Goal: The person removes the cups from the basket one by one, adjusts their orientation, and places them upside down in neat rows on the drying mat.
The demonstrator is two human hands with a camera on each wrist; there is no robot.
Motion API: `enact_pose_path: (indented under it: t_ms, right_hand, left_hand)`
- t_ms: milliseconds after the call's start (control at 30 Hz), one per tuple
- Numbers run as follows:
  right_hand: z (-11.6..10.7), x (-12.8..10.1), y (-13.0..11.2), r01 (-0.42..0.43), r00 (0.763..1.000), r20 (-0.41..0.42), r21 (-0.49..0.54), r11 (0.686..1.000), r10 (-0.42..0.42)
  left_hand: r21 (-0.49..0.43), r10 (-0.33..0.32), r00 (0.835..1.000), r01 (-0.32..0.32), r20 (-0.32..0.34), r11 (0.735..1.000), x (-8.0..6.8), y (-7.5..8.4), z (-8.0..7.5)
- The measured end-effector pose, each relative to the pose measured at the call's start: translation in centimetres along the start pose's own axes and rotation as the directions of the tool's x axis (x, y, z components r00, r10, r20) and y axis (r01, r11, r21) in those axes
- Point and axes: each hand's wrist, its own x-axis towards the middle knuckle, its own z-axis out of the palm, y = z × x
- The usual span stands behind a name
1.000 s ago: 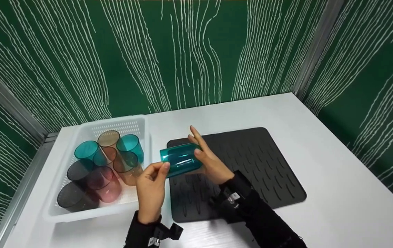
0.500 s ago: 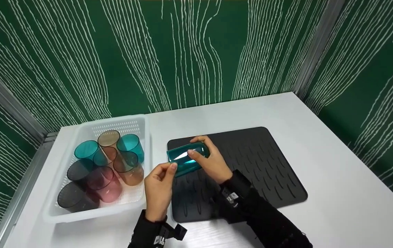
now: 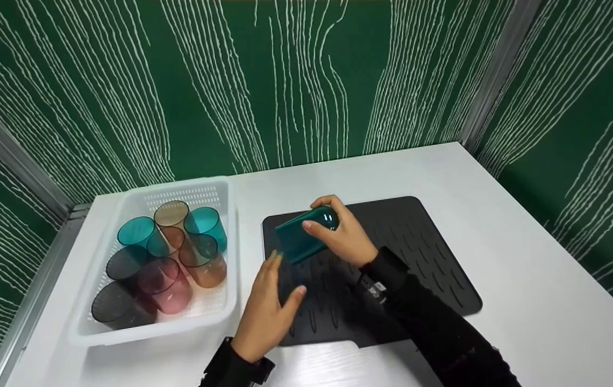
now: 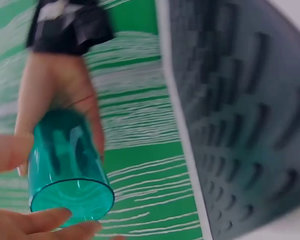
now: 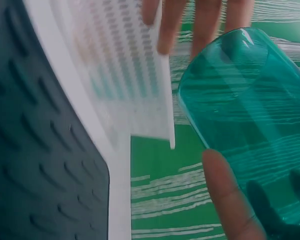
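Observation:
A clear teal tumbler (image 3: pixel 298 239) is tilted above the dark mat (image 3: pixel 392 258), its rim toward the lower left and its base toward the upper right. My right hand (image 3: pixel 347 234) grips it near the base, thumb on the near side and fingers around the far side. Close to the rim is my left hand (image 3: pixel 269 312), thumb spread apart from its straightened fingers. In the left wrist view the teal tumbler (image 4: pixel 70 165) shows its round mouth, with left fingertips (image 4: pixel 55 217) by the rim. Whether they touch it is hard to tell.
At the left a white perforated basket (image 3: pixel 234 242) holds several upright tumblers, among them a pink tumbler (image 3: pixel 169 293), an amber tumbler (image 3: pixel 207 269) and a grey tumbler (image 3: pixel 118 306). A patterned green wall (image 3: pixel 204 80) borders the back of the white table (image 3: pixel 527 258).
My right hand went from straight fingers at the base to gripping the tumbler, then moved up and right with it. My left hand let go of the rim and spread its fingers.

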Motion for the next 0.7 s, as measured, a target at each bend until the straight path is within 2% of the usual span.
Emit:
enact_pose_path:
  t_ms: [100,200,300,400,533,600,700]
  right_hand:
    - [-0.3,0.2,-0.1,-0.003,1.000,-0.015,-0.024,1.000,0.002]
    - [-0.4,0.5,0.4,-0.013,0.998,-0.062,-0.091,0.996,0.007]
    - [-0.8,1.3,1.9,-0.014,0.996,-0.084,-0.201,0.980,-0.003]
    - [-1.2,2.5,3.7,0.010,0.997,-0.069,-0.285,0.959,-0.031]
    - [-1.1,3.8,4.6,0.030,0.994,-0.079,-0.432,0.901,-0.071]
    - [-0.8,4.4,4.6,0.017,0.992,-0.097,-0.520,0.854,-0.079]
    - [-0.4,5.2,5.0,-0.002,0.989,-0.118,-0.627,0.779,-0.092]
  left_hand:
    - [0.180,0.022,0.995,-0.040,0.101,0.983,-0.6,-0.6,0.5]
    - [0.329,0.046,0.972,-0.123,0.231,0.936,-1.1,-1.4,0.7]
    - [0.395,0.059,0.938,-0.200,0.341,0.897,-1.6,-2.1,0.9]
    - [0.419,0.045,0.910,-0.233,0.413,0.877,-1.8,-2.5,1.1]
    - [0.436,0.018,0.875,-0.259,0.484,0.862,-1.7,-3.0,1.4]
    - [0.438,0.011,0.861,-0.269,0.508,0.858,-1.6,-3.3,1.5]
    - [0.440,-0.003,0.849,-0.271,0.529,0.856,-1.6,-3.7,1.7]
